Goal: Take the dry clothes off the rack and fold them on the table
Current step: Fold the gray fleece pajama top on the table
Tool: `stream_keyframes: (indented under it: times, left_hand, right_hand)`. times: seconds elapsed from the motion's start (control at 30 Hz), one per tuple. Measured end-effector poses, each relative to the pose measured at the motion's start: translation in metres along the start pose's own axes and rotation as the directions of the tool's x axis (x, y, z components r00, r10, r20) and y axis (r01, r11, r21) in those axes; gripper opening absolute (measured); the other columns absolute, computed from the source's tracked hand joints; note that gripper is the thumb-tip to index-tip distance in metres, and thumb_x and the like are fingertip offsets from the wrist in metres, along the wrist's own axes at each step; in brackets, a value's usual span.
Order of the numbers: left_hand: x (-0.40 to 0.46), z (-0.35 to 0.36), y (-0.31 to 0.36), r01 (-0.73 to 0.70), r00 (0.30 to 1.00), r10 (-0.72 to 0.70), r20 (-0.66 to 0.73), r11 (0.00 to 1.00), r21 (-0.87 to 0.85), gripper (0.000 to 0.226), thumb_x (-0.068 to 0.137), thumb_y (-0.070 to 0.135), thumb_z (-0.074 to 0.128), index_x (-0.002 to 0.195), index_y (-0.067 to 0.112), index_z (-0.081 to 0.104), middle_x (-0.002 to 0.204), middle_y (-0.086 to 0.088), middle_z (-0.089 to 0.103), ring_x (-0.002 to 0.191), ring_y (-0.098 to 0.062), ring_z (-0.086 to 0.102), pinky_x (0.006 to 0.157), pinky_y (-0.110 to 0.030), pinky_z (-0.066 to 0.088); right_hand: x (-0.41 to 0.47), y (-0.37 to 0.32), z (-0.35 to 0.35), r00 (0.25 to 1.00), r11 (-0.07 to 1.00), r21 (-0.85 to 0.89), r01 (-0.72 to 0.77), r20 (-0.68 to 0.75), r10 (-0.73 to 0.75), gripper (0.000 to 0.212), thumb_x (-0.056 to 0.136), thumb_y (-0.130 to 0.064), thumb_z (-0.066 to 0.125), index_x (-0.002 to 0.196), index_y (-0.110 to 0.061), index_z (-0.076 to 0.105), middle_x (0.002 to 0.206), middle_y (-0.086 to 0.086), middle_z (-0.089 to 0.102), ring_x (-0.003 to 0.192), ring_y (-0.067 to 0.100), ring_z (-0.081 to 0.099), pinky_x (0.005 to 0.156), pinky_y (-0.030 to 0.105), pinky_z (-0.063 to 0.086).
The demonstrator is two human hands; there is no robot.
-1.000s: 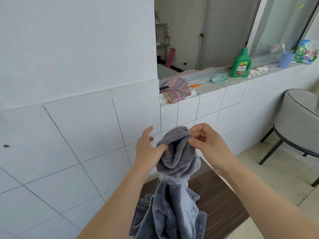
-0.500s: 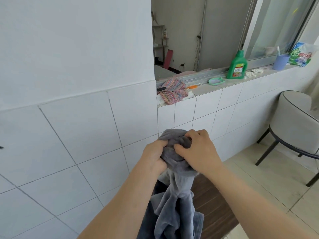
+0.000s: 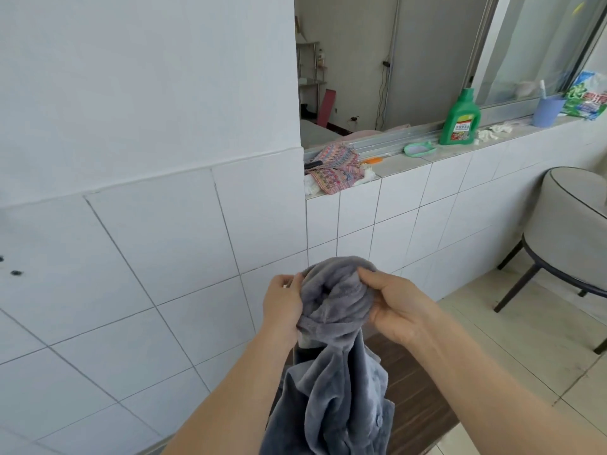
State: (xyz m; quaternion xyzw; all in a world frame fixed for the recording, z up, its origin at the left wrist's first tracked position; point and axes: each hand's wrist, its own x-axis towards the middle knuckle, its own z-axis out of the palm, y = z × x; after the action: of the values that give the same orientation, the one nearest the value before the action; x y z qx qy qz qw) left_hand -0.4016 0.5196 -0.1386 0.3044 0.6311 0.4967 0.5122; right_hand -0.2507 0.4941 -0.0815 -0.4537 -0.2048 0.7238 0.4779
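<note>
I'm seeing the grey fleece garment (image 3: pixel 335 339) running off the bottom edge, hiding much of the dark wooden table (image 3: pixel 417 389). My left hand (image 3: pixel 282 307) and right hand (image 3: pixel 397 310) are both gripping its bunched top, fingers curled into the fabric, in front of the white tiled wall (image 3: pixel 164 257). A green bottle (image 3: pixel 460 118) is standing on the ledge (image 3: pixel 410 160).

Two hands are seen at lower centre, the left hand (image 3: pixel 284 305) and the right hand (image 3: pixel 395 308). One grey fleece garment (image 3: pixel 335 356) is counted between them. One dark wooden desk (image 3: pixel 417 399) lies below. On the ledge at upper right are counted one green detergent bottle (image 3: pixel 460 119), one blue cup (image 3: pixel 547 106), one patterned cloth (image 3: pixel 335 167), one green soap dish (image 3: pixel 418 148) and one detergent bag (image 3: pixel 588 100). One chair (image 3: pixel 568 231) is seen at right.
</note>
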Motion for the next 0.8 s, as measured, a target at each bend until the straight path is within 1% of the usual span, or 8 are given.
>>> stream_keyframes:
  times: [0.1, 0.17, 0.27, 0.4, 0.47, 0.57, 0.73, 0.8]
  left_hand:
    - [-0.019, 0.000, 0.015, -0.442, 0.816, 0.563, -0.129, 0.752, 0.488, 0.014, 0.093, 0.034, 0.057, 0.097, 0.020, 0.057, 0.099, 0.003, 0.058, 0.082, -0.010, 0.056, 0.068, -0.024, 0.042]
    - [-0.036, 0.002, 0.029, -0.659, 0.661, 0.749, 0.055, 0.544, 0.520, 0.020, 0.087, 0.042, 0.059, 0.084, 0.023, 0.059, 0.089, 0.012, 0.052, 0.078, -0.004, 0.052, 0.068, -0.019, 0.041]
    - [-0.042, 0.011, 0.029, -0.684, 0.699, 0.607, 0.379, 0.412, 0.602, 0.017, 0.082, 0.041, 0.064, 0.082, 0.025, 0.058, 0.083, 0.009, 0.054, 0.074, -0.006, 0.051, 0.062, -0.016, 0.038]
    - [-0.032, 0.008, 0.027, -0.550, 0.778, 0.506, 0.372, 0.264, 0.792, 0.019, 0.087, 0.019, 0.054, 0.070, 0.020, 0.045, 0.071, 0.004, 0.048, 0.072, -0.017, 0.048, 0.052, -0.022, 0.027]
    - [-0.029, 0.002, 0.034, -0.503, 0.849, 0.439, 0.294, 0.502, 0.703, 0.025, 0.089, 0.012, 0.055, 0.065, 0.017, 0.051, 0.066, 0.003, 0.053, 0.069, -0.019, 0.051, 0.052, -0.021, 0.034]
    - [-0.033, 0.000, 0.052, -0.134, 0.951, 0.136, 0.277, 0.991, -0.025, 0.016, 0.091, -0.002, 0.058, 0.079, 0.008, 0.064, 0.072, -0.005, 0.068, 0.070, -0.016, 0.065, 0.062, -0.022, 0.055]
    - [-0.033, 0.004, 0.049, 0.044, 0.974, -0.011, 0.225, 0.988, -0.146, 0.017, 0.093, -0.001, 0.050, 0.082, 0.006, 0.060, 0.078, -0.008, 0.065, 0.076, -0.019, 0.061, 0.077, -0.032, 0.051]
    - [-0.034, 0.006, 0.048, -0.009, 0.976, 0.028, 0.214, 0.996, -0.091, 0.019, 0.093, -0.001, 0.047, 0.081, 0.006, 0.059, 0.078, -0.009, 0.062, 0.074, -0.019, 0.060, 0.073, -0.032, 0.050]
  right_hand:
    - [0.007, -0.003, -0.004, 0.967, 0.973, -0.203, 0.110, -0.205, -0.152, 0.025, 0.096, -0.025, 0.057, 0.090, -0.002, 0.064, 0.086, 0.016, 0.071, 0.080, 0.025, 0.069, 0.070, 0.033, 0.055]
    - [0.013, -0.011, -0.005, 0.917, 0.932, -0.309, 0.191, -0.281, -0.281, 0.025, 0.096, -0.031, 0.056, 0.089, -0.008, 0.062, 0.085, 0.012, 0.070, 0.080, 0.024, 0.067, 0.070, 0.032, 0.053]
    - [0.013, -0.014, 0.002, 0.900, 0.893, -0.358, 0.272, -0.234, -0.367, 0.024, 0.096, -0.029, 0.055, 0.085, -0.008, 0.060, 0.078, 0.010, 0.068, 0.079, 0.023, 0.067, 0.068, 0.031, 0.053]
    - [0.013, 0.001, 0.005, 0.927, 0.882, -0.388, 0.267, -0.148, -0.345, 0.024, 0.093, -0.031, 0.059, 0.084, -0.008, 0.060, 0.081, 0.011, 0.070, 0.082, 0.025, 0.068, 0.079, 0.038, 0.056]
    - [0.012, 0.002, -0.005, 0.868, 0.798, -0.490, 0.351, -0.148, -0.474, 0.025, 0.090, -0.034, 0.062, 0.082, -0.011, 0.056, 0.070, 0.001, 0.065, 0.072, 0.021, 0.064, 0.068, 0.036, 0.054]
    - [0.014, 0.000, -0.027, 0.742, 0.404, -0.850, 0.337, -0.024, -0.670, 0.023, 0.091, -0.035, 0.060, 0.086, -0.014, 0.055, 0.070, -0.001, 0.059, 0.069, 0.019, 0.056, 0.058, 0.026, 0.040]
    - [0.010, 0.007, -0.023, 0.301, -0.237, -0.886, 0.397, 0.370, -0.879, 0.027, 0.081, -0.004, 0.066, 0.108, -0.008, 0.064, 0.113, 0.003, 0.053, 0.103, 0.022, 0.046, 0.085, 0.027, 0.039]
    - [0.001, 0.009, -0.008, 0.315, -0.326, -0.765, 0.555, 0.556, -0.769, 0.015, 0.087, -0.010, 0.056, 0.098, -0.009, 0.065, 0.104, -0.005, 0.057, 0.092, 0.009, 0.049, 0.079, 0.012, 0.036]
